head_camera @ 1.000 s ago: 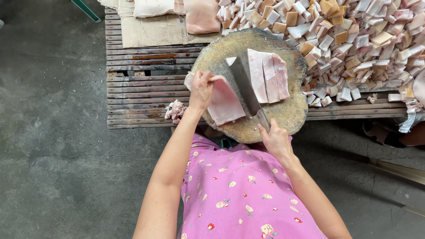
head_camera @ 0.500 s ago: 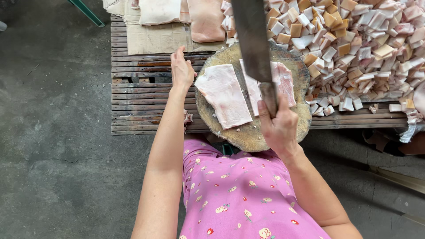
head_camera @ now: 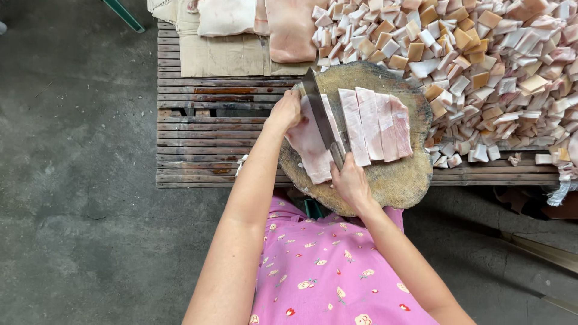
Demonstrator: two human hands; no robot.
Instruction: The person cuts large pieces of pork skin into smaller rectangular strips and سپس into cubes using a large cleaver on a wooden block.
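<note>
Right hand (head_camera: 351, 183): closed around the handle of the cleaver (head_camera: 320, 114), whose blade ran away from the grip across the meat slab (head_camera: 310, 144).
Left hand (head_camera: 286, 112): fingers pressed flat on the slab, left of the blade.
Cut strips (head_camera: 376, 123): right of the blade, on the round chopping block (head_camera: 397, 180).

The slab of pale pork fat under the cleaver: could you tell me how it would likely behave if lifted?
The slab would probably droop: it lies thin and flat on the round chopping block. Its glossy surface suggests slipperiness, perhaps why the left hand presses it down while the right hand works the cleaver.
</note>
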